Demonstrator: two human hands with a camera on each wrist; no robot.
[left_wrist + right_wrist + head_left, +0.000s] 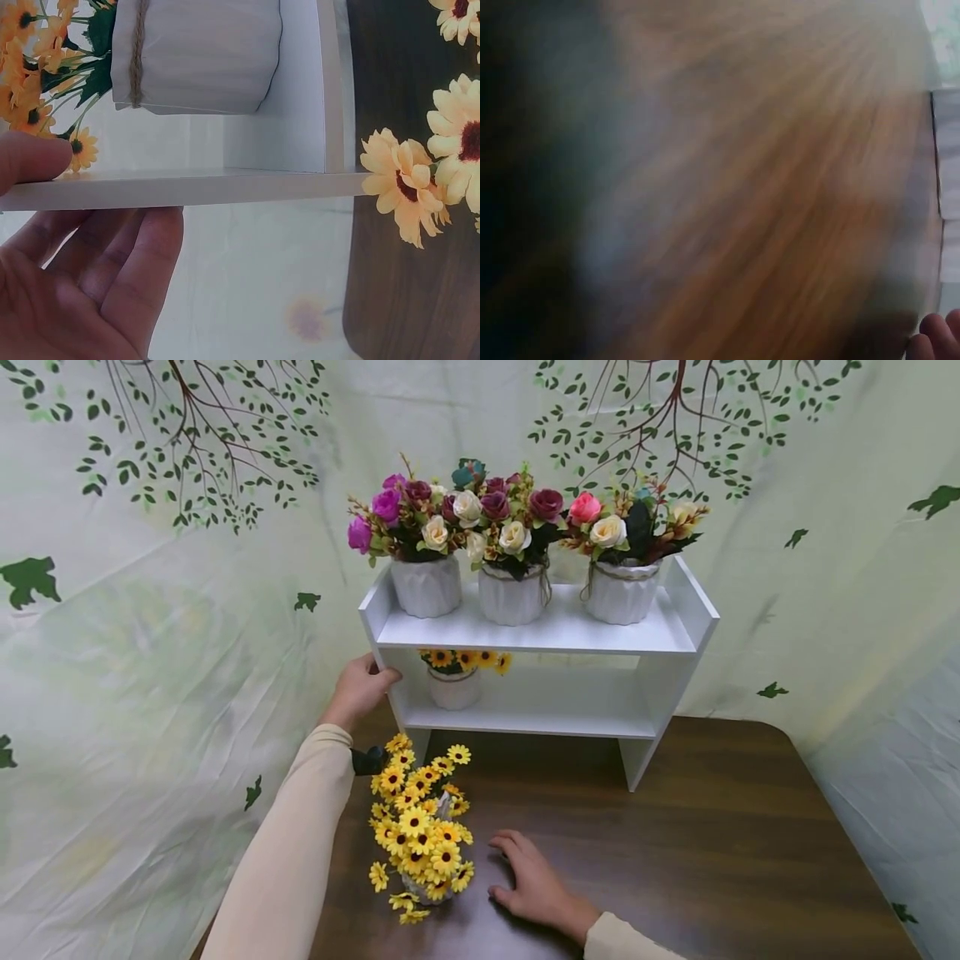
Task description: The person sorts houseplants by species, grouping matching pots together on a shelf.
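My left hand (358,695) grips the left side panel of a white two-tier shelf (536,639). In the left wrist view, its thumb (36,159) lies on the inner face and the fingers press the outer face. Just inside that panel, a white pot (199,56) of small yellow flowers stands on the lower tier. My right hand (536,885) is low over the brown table with its fingers relaxed, holding nothing. To its left, yellow daisy-like flowers (416,839) stand on the table and mostly hide their pots. In the right wrist view only a few fingertips (934,330) show.
Along the top tier stand three white pots: one with purple roses (427,589), a middle one (512,597) and one with pink and cream roses (622,595). The brown table (750,835) reaches back to a leaf-patterned cloth (450,410).
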